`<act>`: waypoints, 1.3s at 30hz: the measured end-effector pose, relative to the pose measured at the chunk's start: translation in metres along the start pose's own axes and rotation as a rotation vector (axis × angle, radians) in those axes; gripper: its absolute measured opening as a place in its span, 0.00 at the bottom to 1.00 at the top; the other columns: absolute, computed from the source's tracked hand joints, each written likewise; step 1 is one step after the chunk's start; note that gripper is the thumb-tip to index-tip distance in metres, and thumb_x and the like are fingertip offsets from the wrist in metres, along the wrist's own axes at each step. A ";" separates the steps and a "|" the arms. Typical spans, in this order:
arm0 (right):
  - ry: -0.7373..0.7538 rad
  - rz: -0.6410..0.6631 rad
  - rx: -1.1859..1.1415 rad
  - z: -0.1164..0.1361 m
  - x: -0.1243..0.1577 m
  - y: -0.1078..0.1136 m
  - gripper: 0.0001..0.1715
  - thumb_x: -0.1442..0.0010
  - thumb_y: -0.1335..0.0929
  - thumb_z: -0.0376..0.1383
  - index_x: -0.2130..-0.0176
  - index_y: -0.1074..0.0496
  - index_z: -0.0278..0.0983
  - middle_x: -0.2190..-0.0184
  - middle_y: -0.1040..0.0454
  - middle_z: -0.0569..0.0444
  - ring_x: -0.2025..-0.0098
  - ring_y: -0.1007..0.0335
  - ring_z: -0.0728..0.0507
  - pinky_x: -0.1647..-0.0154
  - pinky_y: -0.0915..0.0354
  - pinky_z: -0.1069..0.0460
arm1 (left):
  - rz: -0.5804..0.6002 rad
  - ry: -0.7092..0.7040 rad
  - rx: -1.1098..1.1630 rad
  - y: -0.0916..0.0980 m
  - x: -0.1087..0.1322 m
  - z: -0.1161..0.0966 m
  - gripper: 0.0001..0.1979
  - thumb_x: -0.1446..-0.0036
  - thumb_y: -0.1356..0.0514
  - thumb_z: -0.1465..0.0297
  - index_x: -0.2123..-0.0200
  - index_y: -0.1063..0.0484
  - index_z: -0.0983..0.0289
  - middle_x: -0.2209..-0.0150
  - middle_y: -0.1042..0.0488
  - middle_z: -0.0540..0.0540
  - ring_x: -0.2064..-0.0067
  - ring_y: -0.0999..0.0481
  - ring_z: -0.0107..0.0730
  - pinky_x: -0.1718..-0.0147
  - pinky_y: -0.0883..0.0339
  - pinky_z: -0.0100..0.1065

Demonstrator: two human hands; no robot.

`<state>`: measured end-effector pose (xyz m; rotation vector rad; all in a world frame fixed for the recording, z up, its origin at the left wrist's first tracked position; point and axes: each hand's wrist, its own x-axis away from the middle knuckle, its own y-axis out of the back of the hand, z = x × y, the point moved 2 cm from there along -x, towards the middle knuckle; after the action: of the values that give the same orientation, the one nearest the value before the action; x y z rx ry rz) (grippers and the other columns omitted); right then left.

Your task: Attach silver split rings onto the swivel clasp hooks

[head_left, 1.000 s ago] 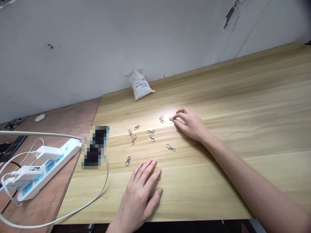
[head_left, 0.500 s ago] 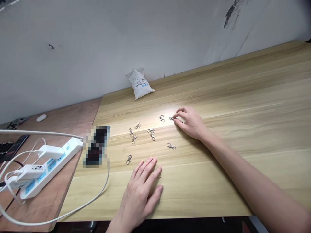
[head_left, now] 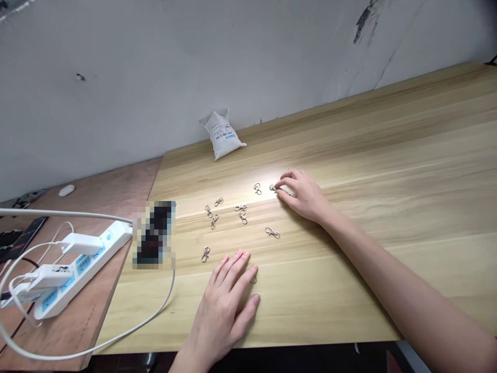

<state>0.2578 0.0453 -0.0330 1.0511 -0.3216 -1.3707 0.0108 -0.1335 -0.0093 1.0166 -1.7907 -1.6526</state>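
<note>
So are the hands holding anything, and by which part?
The right hand has its fingertips at a metal swivel clasp, but a firm hold cannot be told; the left hand lies flat, holding nothing.

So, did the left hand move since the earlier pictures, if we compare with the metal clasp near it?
No, the left hand stays in the same place relative to the swivel clasp; only the view shifted.
</note>
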 end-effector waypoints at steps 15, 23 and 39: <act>0.018 -0.009 0.010 -0.001 0.000 0.000 0.10 0.38 0.35 0.38 0.61 0.24 0.39 0.57 0.27 0.47 0.53 0.33 0.36 0.52 0.37 0.41 | -0.006 0.041 -0.010 -0.003 -0.013 0.002 0.28 0.36 0.46 0.69 0.35 0.47 0.66 0.34 0.42 0.60 0.32 0.44 0.40 0.35 0.47 0.43; 0.048 -0.041 -0.035 0.002 0.001 0.001 0.09 0.38 0.35 0.37 0.63 0.24 0.38 0.60 0.26 0.47 0.56 0.32 0.37 0.55 0.36 0.42 | -0.188 0.128 -0.057 -0.003 -0.036 0.009 0.26 0.39 0.41 0.64 0.40 0.39 0.66 0.36 0.41 0.64 0.35 0.42 0.50 0.39 0.44 0.48; 0.283 0.120 -0.095 0.032 0.007 -0.005 0.12 0.36 0.33 0.42 0.57 0.24 0.39 0.56 0.30 0.45 0.53 0.33 0.39 0.52 0.38 0.43 | -0.188 0.158 0.098 0.001 -0.021 0.028 0.04 0.37 0.41 0.70 0.66 0.32 0.62 0.67 0.31 0.52 0.64 0.32 0.33 0.64 0.39 0.34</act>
<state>0.2328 0.0263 -0.0220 1.1118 -0.1073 -1.1027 0.0014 -0.0992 -0.0100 1.3575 -1.7300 -1.5541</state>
